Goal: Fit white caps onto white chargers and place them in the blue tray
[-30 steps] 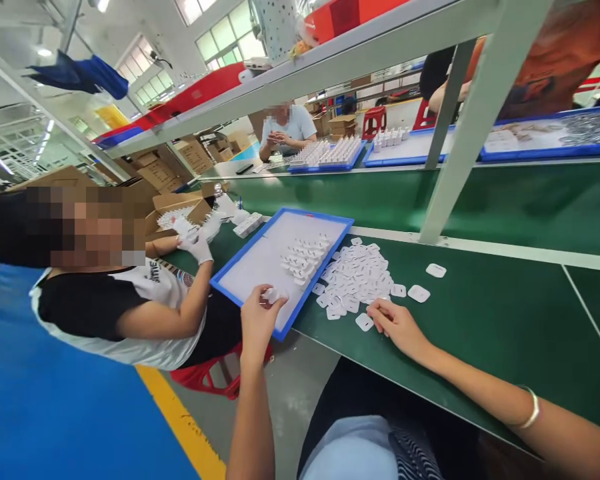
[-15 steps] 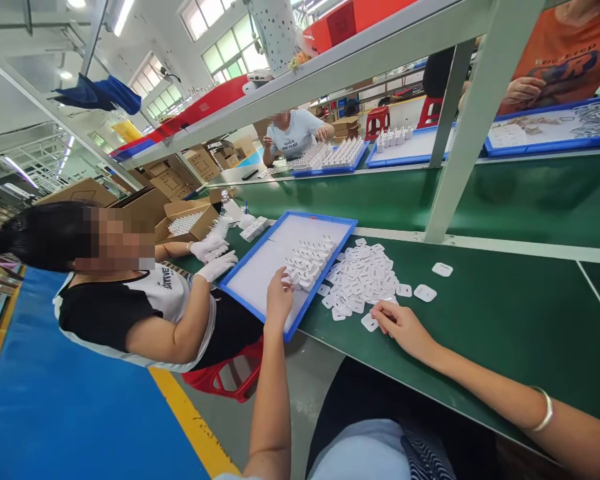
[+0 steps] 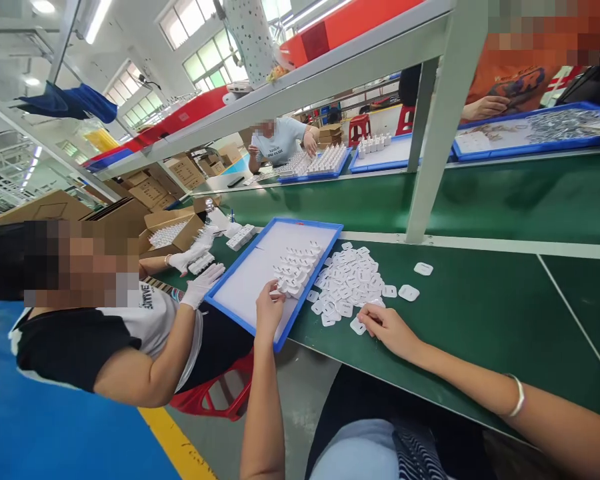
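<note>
At the near end of the rows of small white plastic pronged pieces [image 3: 299, 265], the wearer's bare left hand [image 3: 270, 312] has its fingers drawn together, with a piece apparently just at the fingertips; the back of the hand hides the contact, so I cannot tell whether anything is pinched. The rows run off toward one o'clock from that hand, standing prongs up along the right side of a shallow white-floored, blue-rimmed tray [image 3: 245, 280], and they overlap too much to be counted.

At three o'clock from the rows lies a heap of flat white rounded-square plates [image 3: 349, 280], whose lower layers are buried. Two loose white plates [image 3: 409, 293] lie apart from it, toward three o'clock and two o'clock. The bare right hand [image 3: 387, 331] rests on the green tabletop [image 3: 480, 307] at the heap's five o'clock edge, fingers curled; they partly cover a single white plate [image 3: 358, 326], and whether they grip it cannot be told.

At ten o'clock from the left hand is a co-worker's white-gloved hand [image 3: 203, 285], near the tray's edge. An orange-shirted person [image 3: 517, 73] toward one o'clock is cut off by the top edge.
</note>
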{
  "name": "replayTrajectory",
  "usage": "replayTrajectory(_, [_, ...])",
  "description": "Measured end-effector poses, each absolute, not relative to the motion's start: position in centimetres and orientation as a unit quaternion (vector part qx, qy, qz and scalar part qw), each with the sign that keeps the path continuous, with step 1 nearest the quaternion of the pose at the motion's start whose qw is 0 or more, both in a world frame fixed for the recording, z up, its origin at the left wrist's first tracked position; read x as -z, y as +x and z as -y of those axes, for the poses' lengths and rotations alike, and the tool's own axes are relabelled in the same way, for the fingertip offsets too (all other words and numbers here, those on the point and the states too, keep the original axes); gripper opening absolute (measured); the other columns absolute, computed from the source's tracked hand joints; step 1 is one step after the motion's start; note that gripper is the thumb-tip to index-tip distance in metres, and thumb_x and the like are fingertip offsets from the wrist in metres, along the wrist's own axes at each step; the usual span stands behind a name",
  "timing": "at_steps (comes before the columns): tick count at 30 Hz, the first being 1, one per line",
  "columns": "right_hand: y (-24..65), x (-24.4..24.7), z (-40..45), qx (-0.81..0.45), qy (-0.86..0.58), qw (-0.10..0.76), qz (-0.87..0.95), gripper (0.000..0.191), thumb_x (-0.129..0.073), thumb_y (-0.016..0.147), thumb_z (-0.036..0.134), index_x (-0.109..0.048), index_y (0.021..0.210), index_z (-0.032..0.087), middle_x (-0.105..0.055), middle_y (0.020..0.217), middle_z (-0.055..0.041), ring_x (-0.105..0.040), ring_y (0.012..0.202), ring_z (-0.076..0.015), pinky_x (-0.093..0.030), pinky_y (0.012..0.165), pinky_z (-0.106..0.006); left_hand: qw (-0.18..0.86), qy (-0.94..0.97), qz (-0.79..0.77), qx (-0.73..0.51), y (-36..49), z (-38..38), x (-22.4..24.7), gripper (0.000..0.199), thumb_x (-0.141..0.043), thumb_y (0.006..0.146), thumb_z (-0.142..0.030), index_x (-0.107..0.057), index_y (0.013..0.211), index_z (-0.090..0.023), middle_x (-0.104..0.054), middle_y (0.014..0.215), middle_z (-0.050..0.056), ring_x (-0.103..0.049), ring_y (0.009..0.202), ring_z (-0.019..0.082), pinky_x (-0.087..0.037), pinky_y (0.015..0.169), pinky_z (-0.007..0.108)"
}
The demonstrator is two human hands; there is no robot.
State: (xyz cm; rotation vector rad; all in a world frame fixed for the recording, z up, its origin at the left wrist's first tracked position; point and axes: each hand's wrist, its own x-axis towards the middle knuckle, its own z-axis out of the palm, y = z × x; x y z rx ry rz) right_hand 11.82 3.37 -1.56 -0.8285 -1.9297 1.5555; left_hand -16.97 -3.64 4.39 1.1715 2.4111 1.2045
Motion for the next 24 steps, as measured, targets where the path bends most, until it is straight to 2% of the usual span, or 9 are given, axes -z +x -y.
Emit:
replayTrajectory(2, [11.6,1.5,-3.5,-0.573,-0.306,0.271,0.710,0.027,-0.050,0.095,0.039,-0.058,0.077,0.021,-0.050,0.054,0.0042,-0.047,0.053,-0.0138,-0.034,0.056,-0.027,0.070,0.398,-0.819,-0.409,-16.5,3.9,-5.0,0.049,-0.056,0.076,-0.004,-0.058,0.124,-0.011,-0.061,0.118,0.016,-0.066,0.080,0.018,-0.055,0.081,0.039])
replayTrajectory(5, [11.2,1.3,-3.6,-0.573,-0.309,0.291,0.701,0.025,-0.054,0.093,0.037,-0.058,0.074,0.020,-0.052,0.053,0.0045,-0.047,0.051,-0.0125,-0.035,0.056,-0.026,-0.038,0.416,-0.799,-0.433,-14.2,3.8,-5.6,0.050,-0.052,0.084,-0.010,-0.051,0.133,-0.013,-0.049,0.135,0.019,-0.060,0.105,0.024,-0.048,0.096,0.046])
replayTrajectory(7, [10.9,1.1,-3.9,-0.577,-0.312,0.308,0.689,0.025,-0.056,0.091,0.037,-0.057,0.073,0.020,-0.052,0.052,0.0051,-0.047,0.049,-0.0114,-0.035,0.054,-0.025,-0.115,0.470,-0.747,-0.455,-11.6,3.4,-5.1,0.040,-0.053,0.088,-0.018,-0.055,0.128,-0.016,-0.053,0.130,0.016,-0.056,0.112,0.026,-0.047,0.097,0.044])
replayTrajectory(10, [10.8,0.8,-4.6,-0.585,-0.318,0.347,0.661,0.029,-0.054,0.093,0.041,-0.055,0.074,0.020,-0.049,0.051,0.0061,-0.045,0.048,-0.0103,-0.037,0.053,-0.024,-0.060,0.597,-0.661,-0.450,-6.9,2.8,-2.8,0.029,-0.051,0.092,-0.023,-0.059,0.120,-0.018,-0.060,0.118,0.013,-0.058,0.113,0.026,-0.049,0.095,0.042])
replayTrajectory(12, [10.9,0.8,-5.0,-0.585,-0.322,0.378,0.641,0.030,-0.050,0.095,0.043,-0.054,0.076,0.020,-0.047,0.052,0.0064,-0.043,0.049,-0.0101,-0.037,0.053,-0.023,-0.009,0.642,-0.639,-0.424,-4.3,2.5,-0.8,0.029,-0.049,0.094,-0.023,-0.058,0.121,-0.018,-0.060,0.120,0.014,-0.057,0.117,0.026,-0.048,0.100,0.045])
replayTrajectory(14, [11.0,0.9,-5.4,-0.579,-0.327,0.404,0.629,0.028,-0.049,0.096,0.042,-0.054,0.079,0.020,-0.046,0.053,0.0066,-0.043,0.049,-0.0100,-0.037,0.053,-0.023,-0.007,0.655,-0.640,-0.402,-3.0,2.3,0.8,0.030,-0.049,0.094,-0.024,-0.058,0.122,-0.017,-0.059,0.123,0.016,-0.056,0.119,0.029,-0.046,0.102,0.049])
replayTrajectory(18, [10.7,1.1,-6.1,-0.559,-0.337,0.424,0.628,0.027,-0.050,0.096,0.039,-0.054,0.078,0.019,-0.047,0.052,0.0066,-0.043,0.049,-0.0095,-0.037,0.054,-0.022,-0.067,0.667,-0.630,-0.392,-3.5,1.8,2.1,0.029,-0.051,0.094,-0.029,-0.062,0.115,-0.013,-0.062,0.116,0.018,-0.059,0.110,0.031,-0.049,0.094,0.050])
replayTrajectory(24, [10.8,0.1,-7.9,-0.500,-0.348,0.426,0.669,0.028,-0.059,0.094,0.040,-0.062,0.078,0.017,-0.050,0.053,0.0064,-0.047,0.052,-0.0099,-0.036,0.050,-0.020,-0.136,0.749,-0.541,-0.358,-5.1,-0.5,3.8,0.017,-0.057,0.089,-0.030,-0.068,0.096,-0.019,-0.068,0.097,0.011,-0.065,0.089,0.028,-0.051,0.079,0.040])
